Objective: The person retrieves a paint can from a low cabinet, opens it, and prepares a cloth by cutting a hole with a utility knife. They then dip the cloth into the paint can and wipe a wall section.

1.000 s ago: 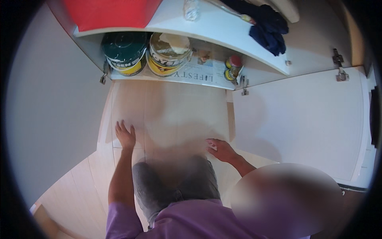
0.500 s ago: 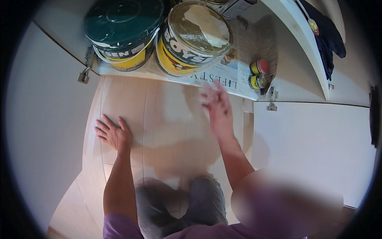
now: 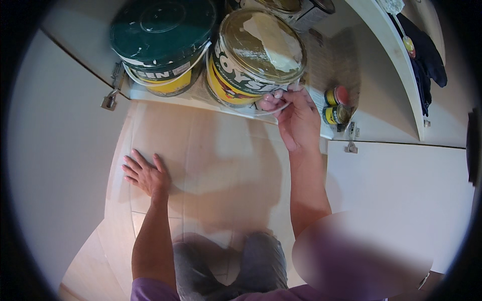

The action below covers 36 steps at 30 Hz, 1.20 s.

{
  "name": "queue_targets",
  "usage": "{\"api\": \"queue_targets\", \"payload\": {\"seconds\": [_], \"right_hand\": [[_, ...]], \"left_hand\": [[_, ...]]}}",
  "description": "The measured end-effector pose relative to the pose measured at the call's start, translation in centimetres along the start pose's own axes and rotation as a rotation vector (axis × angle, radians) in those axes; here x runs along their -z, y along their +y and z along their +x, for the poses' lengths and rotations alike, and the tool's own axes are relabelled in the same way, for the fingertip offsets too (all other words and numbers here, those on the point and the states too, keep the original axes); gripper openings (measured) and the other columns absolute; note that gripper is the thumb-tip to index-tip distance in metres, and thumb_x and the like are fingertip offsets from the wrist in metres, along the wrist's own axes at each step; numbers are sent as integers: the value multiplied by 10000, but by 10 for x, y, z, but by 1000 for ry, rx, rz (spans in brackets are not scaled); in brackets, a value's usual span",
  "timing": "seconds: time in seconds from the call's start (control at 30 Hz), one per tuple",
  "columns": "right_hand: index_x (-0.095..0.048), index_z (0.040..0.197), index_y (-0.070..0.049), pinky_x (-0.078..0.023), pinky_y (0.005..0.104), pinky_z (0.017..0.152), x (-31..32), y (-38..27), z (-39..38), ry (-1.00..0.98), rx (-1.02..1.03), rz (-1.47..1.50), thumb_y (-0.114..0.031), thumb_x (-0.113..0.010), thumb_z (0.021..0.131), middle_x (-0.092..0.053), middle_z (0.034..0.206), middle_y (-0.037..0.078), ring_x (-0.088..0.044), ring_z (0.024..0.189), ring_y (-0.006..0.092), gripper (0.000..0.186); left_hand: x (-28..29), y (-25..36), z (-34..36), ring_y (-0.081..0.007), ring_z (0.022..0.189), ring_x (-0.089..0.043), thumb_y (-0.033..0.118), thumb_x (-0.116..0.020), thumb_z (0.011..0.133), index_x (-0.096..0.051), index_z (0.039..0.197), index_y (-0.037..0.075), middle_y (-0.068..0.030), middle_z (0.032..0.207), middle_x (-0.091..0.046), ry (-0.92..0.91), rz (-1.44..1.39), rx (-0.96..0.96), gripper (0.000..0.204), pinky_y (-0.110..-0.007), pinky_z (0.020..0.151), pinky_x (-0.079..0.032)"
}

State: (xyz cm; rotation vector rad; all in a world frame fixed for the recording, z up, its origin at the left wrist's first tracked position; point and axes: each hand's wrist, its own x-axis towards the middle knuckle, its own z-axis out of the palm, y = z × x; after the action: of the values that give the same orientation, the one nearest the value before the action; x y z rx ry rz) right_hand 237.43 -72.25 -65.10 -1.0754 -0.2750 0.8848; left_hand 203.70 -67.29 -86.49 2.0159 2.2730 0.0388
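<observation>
My right hand (image 3: 296,113) has its fingers curled around the thin white handle of a paint bucket (image 3: 241,75) with a gold, paint-smeared lid and a yellow-and-dark label, at the cabinet's front edge. Left of that bucket stands another (image 3: 155,35) with a dark green lid and yellow band. My left hand (image 3: 148,173) lies with fingers spread on the pale wood-look floor (image 3: 211,165). Two small cans, one red-lidded (image 3: 335,94) and one yellow-labeled (image 3: 334,115), sit right of the bucket on newspaper lining.
A curved white shelf (image 3: 401,60) carries dark cloth (image 3: 432,70). More cans (image 3: 314,10) stand behind the buckets. White open doors flank me, left (image 3: 60,145) and right (image 3: 396,200), with metal hinges.
My view has come closer to the buckets. My right hand has risen to the gold-lidded bucket and taken its handle. My left hand has come to rest spread on the floor.
</observation>
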Motion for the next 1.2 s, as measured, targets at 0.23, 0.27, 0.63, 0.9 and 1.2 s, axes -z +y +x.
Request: {"api": "queue_targets", "payload": {"seconds": [0.23,0.27,0.63,0.9,1.2], "right_hand": [[-512,1209,27,-626,485,920,16,-46,-16,5,138,26,100,-430,866,-674,1023,196,-719,989,391,360],[-496,1228,34,-617,490,941,20,-54,-16,37,172,-11,99,-425,868,-664,1051,209,-710,1017,397,372],[-433,1314,83,-585,496,1017,50,-118,-7,234,387,-358,76,-398,941,-594,1126,222,-670,1070,347,374],[-501,1269,91,-651,427,882,49,-135,-20,268,257,-593,63,-404,964,-562,1049,131,-651,934,228,321],[-564,1167,63,-659,403,798,66,-160,8,246,199,-691,55,-400,936,-591,1127,161,-636,924,241,284]], "left_hand": [[2,2,1,-436,1572,-56,565,-428,1021,-189,1654,151,-195,1713,-111,-52,-5,20,793,-596,1250,-29],[2,1,1,-438,1572,-56,565,-429,1021,-189,1653,150,-196,1713,-112,-53,3,22,793,-597,1250,-28],[6,2,0,-441,1570,-54,550,-451,1015,-193,1652,144,-202,1709,-118,-49,-14,9,798,-596,1250,-21],[7,2,0,-450,1569,-55,539,-462,1008,-197,1650,138,-208,1706,-128,-49,-26,6,802,-603,1247,-31],[5,-2,1,-459,1567,-51,528,-471,1005,-197,1650,136,-216,1704,-129,-34,-48,9,803,-609,1245,-30]]}}
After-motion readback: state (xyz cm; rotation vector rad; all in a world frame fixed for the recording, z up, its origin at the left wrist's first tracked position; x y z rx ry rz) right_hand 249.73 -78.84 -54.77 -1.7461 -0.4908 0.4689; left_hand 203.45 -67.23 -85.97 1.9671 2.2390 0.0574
